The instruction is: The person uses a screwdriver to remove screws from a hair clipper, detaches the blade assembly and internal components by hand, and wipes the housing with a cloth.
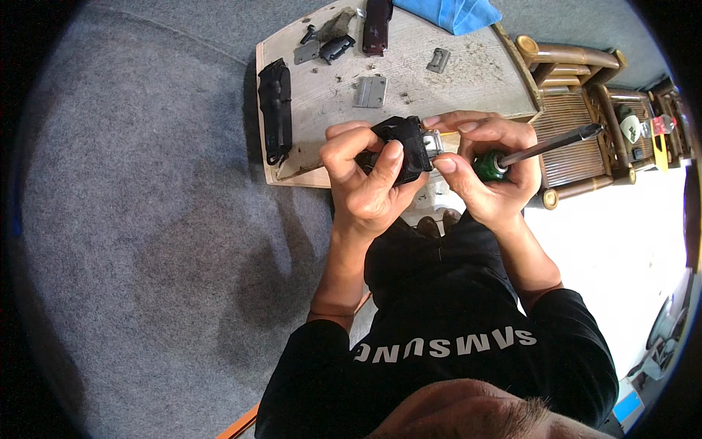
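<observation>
My left hand [363, 170] is wrapped round a black hair clipper body [411, 146], its thumb pressed on the near side. From the clipper's right end sticks a small silvery part [433, 142]. The thumb and forefinger of my right hand [497, 164] are at this part, seemingly pinching it. Tucked in the same palm is a screwdriver [552, 145] with a green handle, its shaft pointing right and away from the clipper. My fingers hide much of the clipper and the handle.
On the pale wooden table [329, 117] lie a clipper blade [371, 92], a small metal piece [439, 60], a long black casing [275, 110], a dark red cover [377, 28], a black part [338, 49] and hair bits. A blue cloth [457, 13] hangs over the far edge. Bamboo chairs [570, 117] stand right.
</observation>
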Tool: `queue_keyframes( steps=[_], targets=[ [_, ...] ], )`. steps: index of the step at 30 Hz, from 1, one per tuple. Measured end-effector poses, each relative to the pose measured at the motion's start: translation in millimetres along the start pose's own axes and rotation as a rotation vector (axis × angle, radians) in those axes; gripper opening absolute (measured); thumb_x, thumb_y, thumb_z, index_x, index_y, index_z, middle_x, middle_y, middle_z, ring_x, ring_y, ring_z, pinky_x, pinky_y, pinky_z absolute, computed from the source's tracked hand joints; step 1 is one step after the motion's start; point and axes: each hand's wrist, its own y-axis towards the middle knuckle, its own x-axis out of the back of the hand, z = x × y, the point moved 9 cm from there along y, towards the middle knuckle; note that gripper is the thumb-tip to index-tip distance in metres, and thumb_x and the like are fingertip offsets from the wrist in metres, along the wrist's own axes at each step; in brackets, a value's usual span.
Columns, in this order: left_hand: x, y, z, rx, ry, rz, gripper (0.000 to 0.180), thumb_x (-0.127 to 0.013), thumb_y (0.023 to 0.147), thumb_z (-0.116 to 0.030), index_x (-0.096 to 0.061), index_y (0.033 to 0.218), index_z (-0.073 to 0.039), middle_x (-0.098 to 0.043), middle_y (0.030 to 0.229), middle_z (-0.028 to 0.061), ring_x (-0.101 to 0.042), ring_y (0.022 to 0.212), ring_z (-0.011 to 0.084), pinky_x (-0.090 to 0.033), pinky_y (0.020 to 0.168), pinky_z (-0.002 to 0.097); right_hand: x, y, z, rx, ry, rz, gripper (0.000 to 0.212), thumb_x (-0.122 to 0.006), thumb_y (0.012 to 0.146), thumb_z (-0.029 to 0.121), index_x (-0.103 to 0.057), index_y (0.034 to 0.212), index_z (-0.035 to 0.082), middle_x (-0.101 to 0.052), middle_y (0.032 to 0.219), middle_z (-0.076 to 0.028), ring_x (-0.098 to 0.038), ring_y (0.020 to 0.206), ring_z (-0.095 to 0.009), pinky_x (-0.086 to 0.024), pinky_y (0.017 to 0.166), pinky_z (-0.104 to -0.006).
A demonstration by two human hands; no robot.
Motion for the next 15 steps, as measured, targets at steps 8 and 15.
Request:
queue_keyframes(
  steps=[8, 15],
  targets=[
    [1.8, 2.8, 0.5, -0.024, 0.000, 0.023, 0.093, -0.089, 0.057, 0.005, -0.054, 0.140, -0.017, -0.040, 0.109, 0.0074, -0.051, 0.087, 0.0238, -0.046, 0.070, 0.0380, 1.4, 5.4, 5.8, -0.072, -0.128, 0.050, 0.033, -0.082, 0.080, 0.006, -0.064, 0.107, -0.001, -0.076, 0.102, -0.013, -0.059, 0.059, -0.003, -0.041, 0.048, -0.0170],
    [3.5, 7.3, 0.7, -0.070, 0.035, 0.060, 0.092, -0.090, 0.058, 0.004, -0.054, 0.140, -0.017, -0.040, 0.108, 0.0075, -0.051, 0.087, 0.0242, -0.046, 0.070, 0.0372, 0.1, 12.2, 11.6, 0.018, -0.214, 0.102, 0.031, -0.083, 0.080, 0.010, -0.067, 0.105, 0.000, -0.076, 0.101, -0.012, -0.061, 0.063, -0.004, -0.043, 0.050, -0.0179]
  ],
)
